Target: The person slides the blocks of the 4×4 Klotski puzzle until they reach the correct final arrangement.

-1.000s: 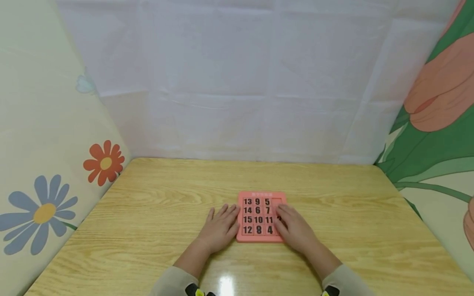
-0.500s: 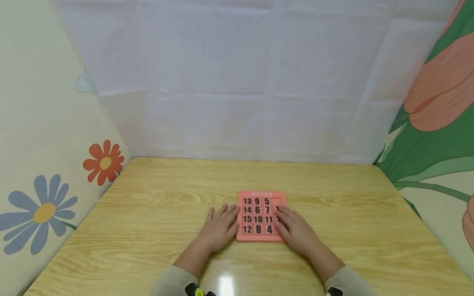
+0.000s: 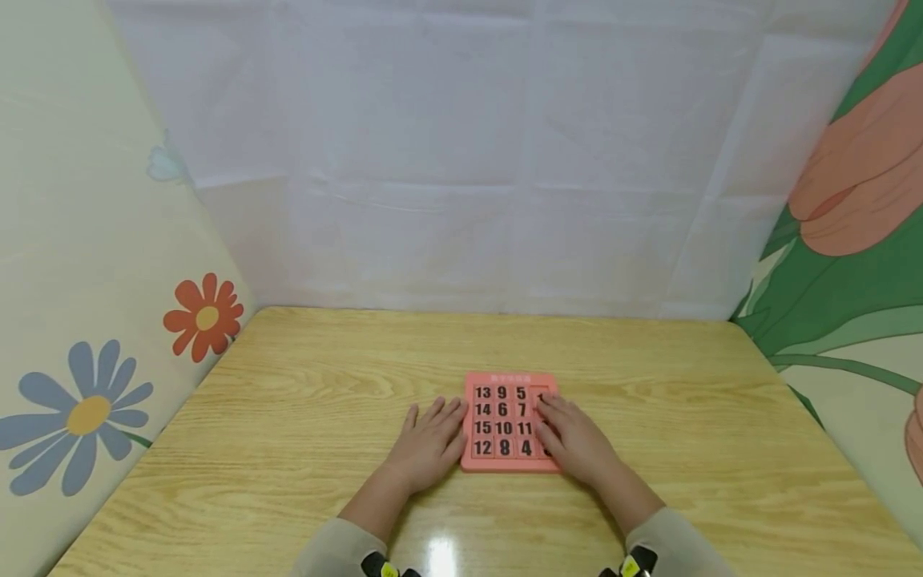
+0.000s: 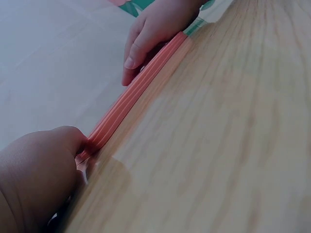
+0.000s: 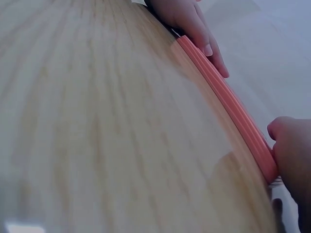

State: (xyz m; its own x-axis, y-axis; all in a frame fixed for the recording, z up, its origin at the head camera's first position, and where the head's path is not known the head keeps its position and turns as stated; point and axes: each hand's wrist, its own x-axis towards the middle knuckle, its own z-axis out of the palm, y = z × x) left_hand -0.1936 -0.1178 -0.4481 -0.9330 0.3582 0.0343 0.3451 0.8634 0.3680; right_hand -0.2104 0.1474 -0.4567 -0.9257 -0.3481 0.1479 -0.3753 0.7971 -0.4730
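A pink sliding number puzzle (image 3: 513, 465) with black-numbered tiles lies flat on the wooden table between both hands. My left hand (image 3: 427, 449) rests on the table at the puzzle's left edge, fingers extended and thumb against the frame. The right hand (image 3: 577, 445) lies over the right-hand column, its fingertips on the tiles there and covering most of them. Just beyond those fingertips, part of a tile (image 3: 541, 397) shows in the top right slot. From the side, the right wrist view shows the puzzle's ridged pink edge (image 5: 233, 111) with a hand at each end.
The wooden table (image 3: 324, 361) extends around the puzzle on all sides. A white cloth (image 3: 461, 160) hangs behind its far edge. Flower-printed panels (image 3: 65, 240) stand at the left and right.
The right fingertips have shifted slightly, and a tile in the right column has slid away from me into the top right slot. The left hand has stayed in place.
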